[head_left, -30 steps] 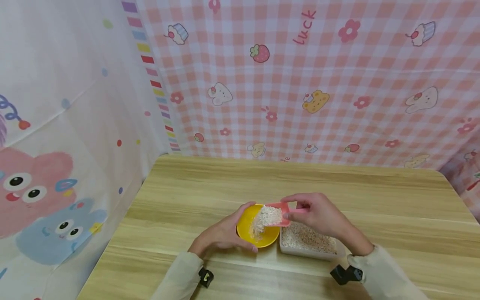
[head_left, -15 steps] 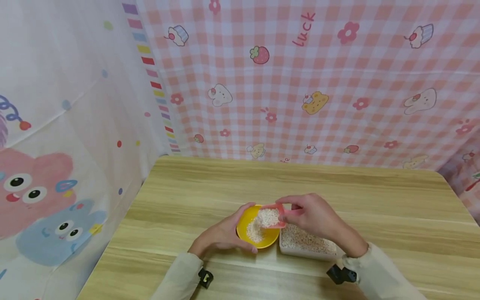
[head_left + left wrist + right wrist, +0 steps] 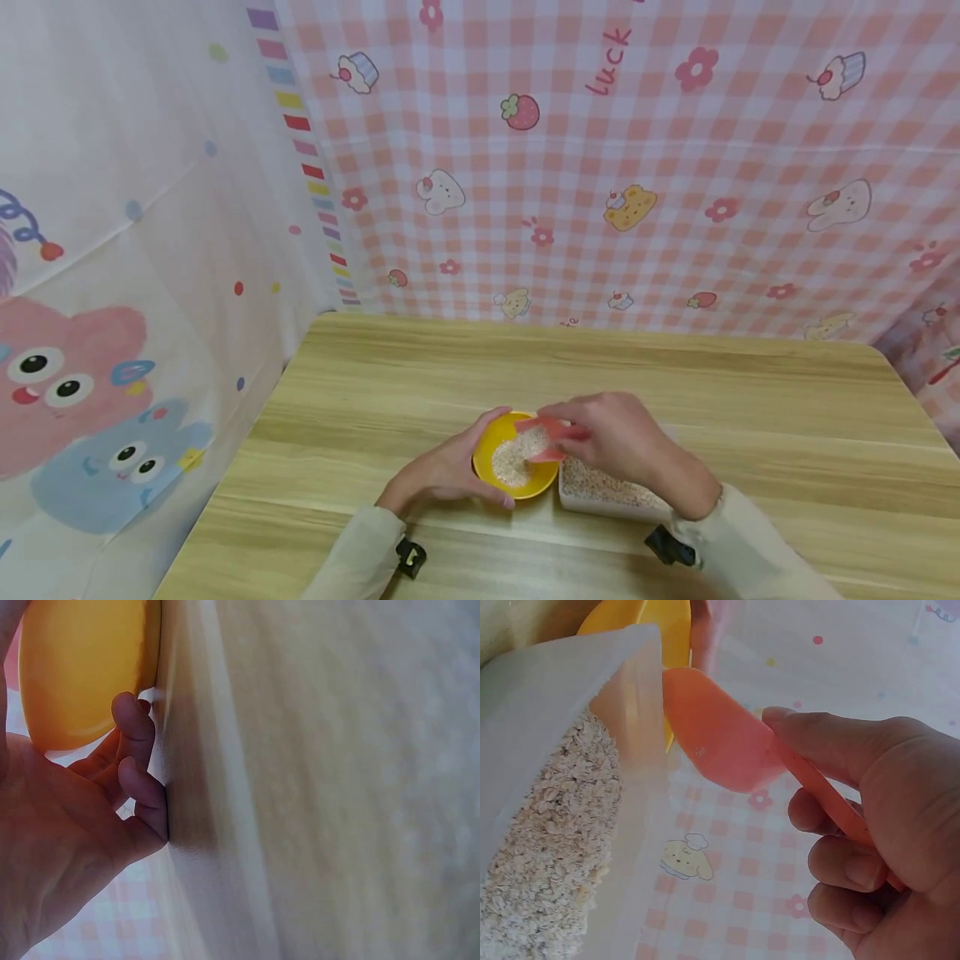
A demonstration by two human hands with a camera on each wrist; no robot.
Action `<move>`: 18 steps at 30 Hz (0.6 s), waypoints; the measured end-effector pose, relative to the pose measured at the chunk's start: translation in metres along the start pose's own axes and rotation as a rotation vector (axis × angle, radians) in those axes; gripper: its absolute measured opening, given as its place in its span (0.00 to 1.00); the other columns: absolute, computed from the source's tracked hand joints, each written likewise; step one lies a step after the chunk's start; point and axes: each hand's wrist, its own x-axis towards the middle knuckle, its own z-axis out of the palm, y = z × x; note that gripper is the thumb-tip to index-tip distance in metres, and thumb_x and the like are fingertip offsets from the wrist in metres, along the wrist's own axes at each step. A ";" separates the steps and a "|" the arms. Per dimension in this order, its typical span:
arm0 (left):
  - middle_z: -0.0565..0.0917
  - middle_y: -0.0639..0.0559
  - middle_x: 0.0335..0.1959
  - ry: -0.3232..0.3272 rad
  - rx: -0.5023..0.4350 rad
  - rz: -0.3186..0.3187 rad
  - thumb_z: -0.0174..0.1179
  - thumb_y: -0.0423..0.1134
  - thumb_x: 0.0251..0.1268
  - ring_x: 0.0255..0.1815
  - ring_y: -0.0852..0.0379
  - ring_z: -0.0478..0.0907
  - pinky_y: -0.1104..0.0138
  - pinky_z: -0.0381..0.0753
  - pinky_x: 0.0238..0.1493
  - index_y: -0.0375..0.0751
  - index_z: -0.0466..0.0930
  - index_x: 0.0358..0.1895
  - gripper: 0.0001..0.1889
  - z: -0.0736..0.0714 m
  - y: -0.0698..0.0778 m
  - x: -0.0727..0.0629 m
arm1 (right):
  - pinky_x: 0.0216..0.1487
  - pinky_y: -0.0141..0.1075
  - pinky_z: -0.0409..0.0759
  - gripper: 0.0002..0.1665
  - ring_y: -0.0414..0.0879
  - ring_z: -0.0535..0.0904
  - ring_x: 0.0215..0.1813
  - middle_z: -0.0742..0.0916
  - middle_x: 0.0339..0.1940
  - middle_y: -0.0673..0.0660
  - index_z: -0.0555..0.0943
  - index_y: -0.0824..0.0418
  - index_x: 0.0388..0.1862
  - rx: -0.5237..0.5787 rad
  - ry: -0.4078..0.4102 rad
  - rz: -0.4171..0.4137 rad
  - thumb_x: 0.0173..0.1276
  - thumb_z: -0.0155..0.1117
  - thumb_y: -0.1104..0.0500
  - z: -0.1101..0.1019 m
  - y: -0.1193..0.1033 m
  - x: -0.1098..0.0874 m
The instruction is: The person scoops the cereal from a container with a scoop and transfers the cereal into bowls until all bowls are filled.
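My left hand (image 3: 448, 467) holds a yellow bowl (image 3: 489, 437) on the table, thumb along its near side and fingers round the far side. In the left wrist view, curled fingertips (image 3: 135, 724) lie close by the base of the bowl (image 3: 75, 667). Pale oat flakes (image 3: 512, 463) lie inside. Over the bowl's right side, my right hand (image 3: 622, 437) grips a pink scoop (image 3: 551, 429) by its handle, tilted down to the left. The right wrist view shows the underside of the scoop (image 3: 716, 739) and my fingers wrapped about the handle. Some flakes still sit at the scoop's mouth.
Right of the bowl stands a translucent box (image 3: 611, 505) of oat flakes (image 3: 555, 832), partly under my right hand. The wooden table (image 3: 420, 358) ends at a pink checked cloth (image 3: 480, 250) behind. A white patterned cloth (image 3: 180, 233) hangs on the left.
My right hand has moved left and tipped the scoop further over the bowl. Flakes have slid out, and the heap in the bowl has grown. The left hand keeps its place.
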 end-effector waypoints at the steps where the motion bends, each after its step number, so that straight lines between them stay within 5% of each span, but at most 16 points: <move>1: 0.63 0.51 0.76 0.001 -0.001 -0.001 0.80 0.51 0.45 0.73 0.49 0.62 0.47 0.56 0.74 0.60 0.44 0.79 0.62 0.000 0.000 0.000 | 0.30 0.32 0.80 0.19 0.36 0.83 0.28 0.91 0.38 0.52 0.87 0.56 0.50 -0.013 0.006 -0.010 0.58 0.77 0.56 0.000 -0.001 0.001; 10: 0.64 0.53 0.75 0.006 0.001 0.005 0.81 0.51 0.43 0.72 0.51 0.63 0.48 0.57 0.74 0.60 0.44 0.79 0.62 0.000 0.000 0.000 | 0.21 0.26 0.63 0.21 0.32 0.64 0.18 0.86 0.26 0.48 0.88 0.54 0.50 -0.098 0.004 -0.026 0.57 0.78 0.56 -0.005 -0.006 0.000; 18: 0.63 0.53 0.76 0.005 0.003 0.012 0.80 0.51 0.45 0.73 0.50 0.63 0.46 0.57 0.74 0.60 0.44 0.79 0.62 0.000 -0.001 0.001 | 0.26 0.29 0.75 0.22 0.36 0.83 0.28 0.91 0.38 0.51 0.87 0.54 0.51 -0.054 0.047 -0.030 0.57 0.78 0.56 -0.012 0.002 -0.008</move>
